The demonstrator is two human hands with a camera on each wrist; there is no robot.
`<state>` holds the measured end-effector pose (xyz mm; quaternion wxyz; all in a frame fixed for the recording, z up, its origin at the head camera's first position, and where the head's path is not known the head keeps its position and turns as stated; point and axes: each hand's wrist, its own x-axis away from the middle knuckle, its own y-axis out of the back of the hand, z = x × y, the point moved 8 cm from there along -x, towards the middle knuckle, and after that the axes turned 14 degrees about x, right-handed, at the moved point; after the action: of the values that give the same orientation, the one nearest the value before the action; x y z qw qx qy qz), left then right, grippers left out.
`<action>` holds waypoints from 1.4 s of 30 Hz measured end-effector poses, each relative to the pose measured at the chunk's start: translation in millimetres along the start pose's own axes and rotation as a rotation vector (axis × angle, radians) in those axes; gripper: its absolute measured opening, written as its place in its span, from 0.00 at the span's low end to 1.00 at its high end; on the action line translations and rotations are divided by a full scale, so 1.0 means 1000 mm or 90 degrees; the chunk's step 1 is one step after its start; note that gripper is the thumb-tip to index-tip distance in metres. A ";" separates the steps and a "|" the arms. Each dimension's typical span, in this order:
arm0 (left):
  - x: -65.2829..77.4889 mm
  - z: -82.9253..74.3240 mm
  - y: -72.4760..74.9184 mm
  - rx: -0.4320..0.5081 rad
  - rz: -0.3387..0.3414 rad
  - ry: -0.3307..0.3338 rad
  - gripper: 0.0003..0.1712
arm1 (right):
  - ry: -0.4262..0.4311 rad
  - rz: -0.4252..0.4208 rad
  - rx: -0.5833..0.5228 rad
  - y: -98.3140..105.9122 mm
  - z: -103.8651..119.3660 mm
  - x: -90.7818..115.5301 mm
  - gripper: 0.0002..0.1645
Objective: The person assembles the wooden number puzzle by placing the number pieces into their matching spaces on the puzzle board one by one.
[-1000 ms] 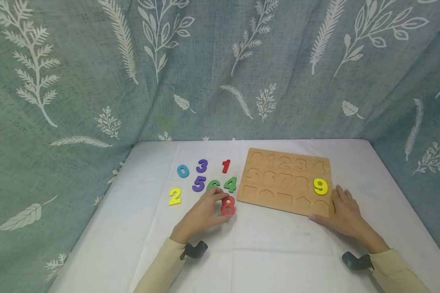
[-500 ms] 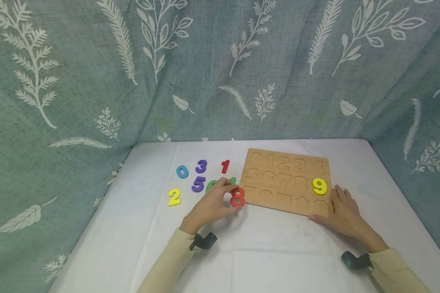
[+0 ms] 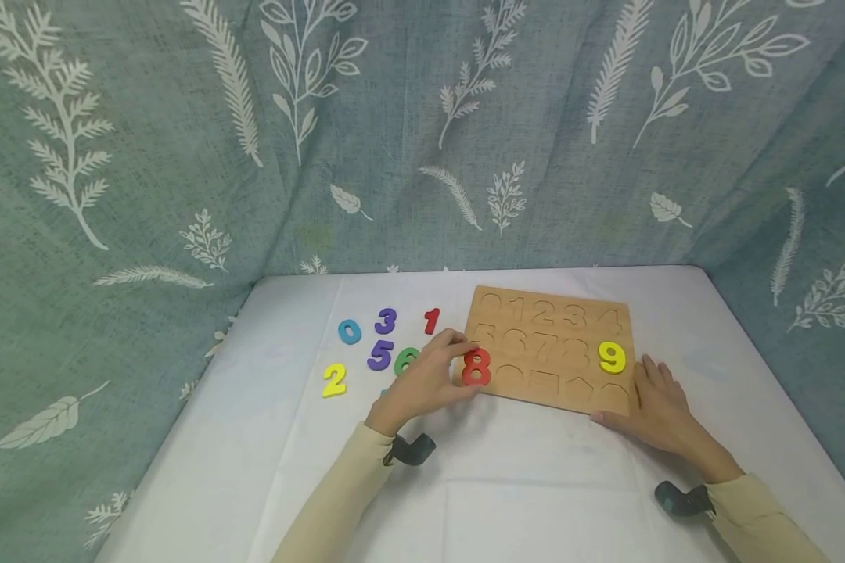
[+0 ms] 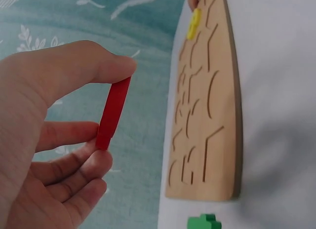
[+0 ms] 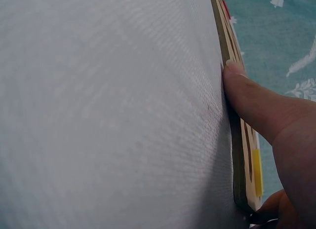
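Between thumb and fingertips, my left hand (image 3: 426, 383) pinches a red number 8 piece (image 3: 476, 367) over the lower left of the wooden puzzle board (image 3: 584, 332). Seen edge-on in the left wrist view, the 8 (image 4: 114, 110) is tilted and raised off the board. My right hand (image 3: 658, 410) rests at the board's near right corner. Its fingers lie along the right side, and its thumb (image 5: 247, 93) touches the front edge in the right wrist view. A yellow number 9 piece (image 3: 620, 356) sits on the board at the right end of the middle row.
Left of the board lie a red 1 (image 3: 432, 321), purple 3 (image 3: 389, 320), purple 5 (image 3: 379, 354), blue 0 (image 3: 342, 335), yellow 2 (image 3: 334, 386) and green 6 (image 3: 400, 366). A green piece (image 4: 202, 223) lies beside the board. A leaf-patterned curtain (image 3: 394, 156) stands behind the table.
My left hand has lifted the red 8 from the table and carried it rightward and away from me, over the board's edge. My right hand stays at the board's corner.
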<state>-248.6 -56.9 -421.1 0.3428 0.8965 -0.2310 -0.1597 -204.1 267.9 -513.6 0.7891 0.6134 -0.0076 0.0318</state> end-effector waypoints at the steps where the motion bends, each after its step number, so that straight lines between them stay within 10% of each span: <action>1: -0.001 -0.002 0.000 0.002 0.002 -0.002 0.34 | 0.000 0.000 0.001 0.000 0.000 0.000 0.78; 42: -0.076 -0.050 -0.044 0.013 0.017 -0.097 0.34 | -0.017 0.012 -0.006 0.000 0.001 0.000 0.78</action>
<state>-276.9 38.9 -406.2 0.3172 0.8820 -0.2698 -0.2206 -204.1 267.2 -513.4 0.7914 0.6100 -0.0241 0.0307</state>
